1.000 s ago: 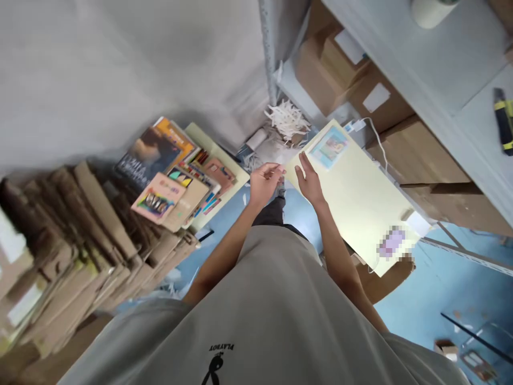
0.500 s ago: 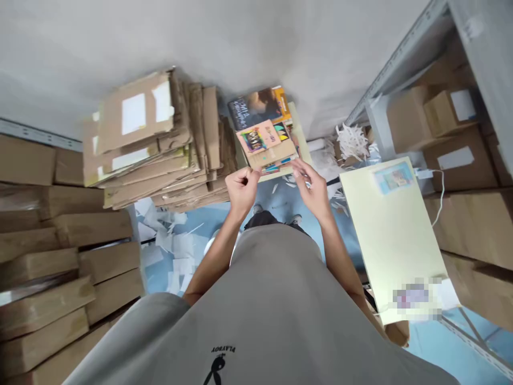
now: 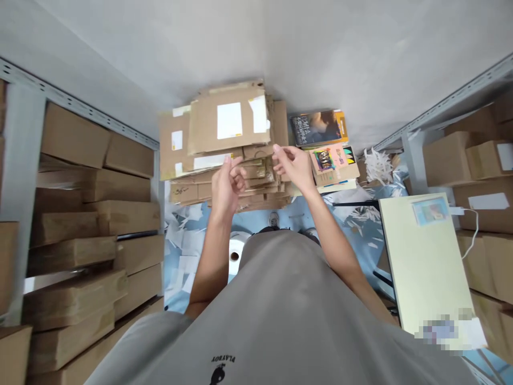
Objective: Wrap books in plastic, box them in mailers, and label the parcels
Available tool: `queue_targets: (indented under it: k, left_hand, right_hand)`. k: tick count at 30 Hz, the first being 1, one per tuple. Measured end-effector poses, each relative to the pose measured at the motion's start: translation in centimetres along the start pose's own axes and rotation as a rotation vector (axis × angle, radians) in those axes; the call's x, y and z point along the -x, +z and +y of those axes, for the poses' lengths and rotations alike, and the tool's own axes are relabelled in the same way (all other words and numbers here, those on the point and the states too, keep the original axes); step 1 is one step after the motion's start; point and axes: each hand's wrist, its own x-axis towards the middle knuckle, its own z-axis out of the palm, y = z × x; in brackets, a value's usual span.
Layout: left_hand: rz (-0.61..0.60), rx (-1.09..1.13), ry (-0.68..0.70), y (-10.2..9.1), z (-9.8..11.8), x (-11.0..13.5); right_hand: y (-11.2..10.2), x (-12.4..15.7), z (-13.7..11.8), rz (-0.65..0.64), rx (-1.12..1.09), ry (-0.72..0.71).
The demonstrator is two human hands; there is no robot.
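My left hand (image 3: 229,187) is raised in front of the stack of flattened cardboard boxes (image 3: 224,120), its fingers loosely bent and apart, holding nothing. Close to the stack's right front edge is my right hand (image 3: 294,167), fingers spread and empty; whether it touches the cardboard I cannot tell. White labels (image 3: 230,120) are stuck on the top pieces. Right of the stack lies a pile of books: a dark-covered book (image 3: 318,127) at the back and a pink-and-tan book (image 3: 334,163) nearer me, partly behind my right wrist.
Shelves of cardboard boxes (image 3: 76,251) stand on the left, more boxes (image 3: 481,176) on the right. A pale yellow table (image 3: 425,267) carries a phone-like device with a white cable. Shredded paper (image 3: 379,166) and scraps lie about; a white roll (image 3: 236,250) stands by my legs.
My view has turned left, so the cardboard stack sits nearer the middle. Both hands have moved from the books towards the cardboard, and the left fist has loosened.
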Motion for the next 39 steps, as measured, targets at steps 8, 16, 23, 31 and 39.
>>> queue_targets:
  k: [8,16,23,31,39]
  left_hand:
    - [-0.041,0.131,-0.159,-1.6,0.4,-4.3]
    - [-0.044,0.219,-0.01,-2.5,-1.7,-5.5]
    - [-0.325,0.085,0.026,2.3,-3.4,-3.9]
    - [-0.708,-0.079,-0.077,11.1,-7.2,-0.3]
    - [-0.903,-0.219,-0.009,19.5,-14.8,4.1]
  right_hand:
    - [6.3,-5.3,1.2,0.158,-0.049,0.116]
    - [5.6,0.5,-0.6,0.216,-0.06,-0.069]
    - [-1.7,9.0,0.4,0.326,-0.108,-0.013]
    - [-17.0,22.8,4.5,1.099,0.139,-0.187]
    - [-28.4,37.1,5.8,1.394,0.362,-0.242]
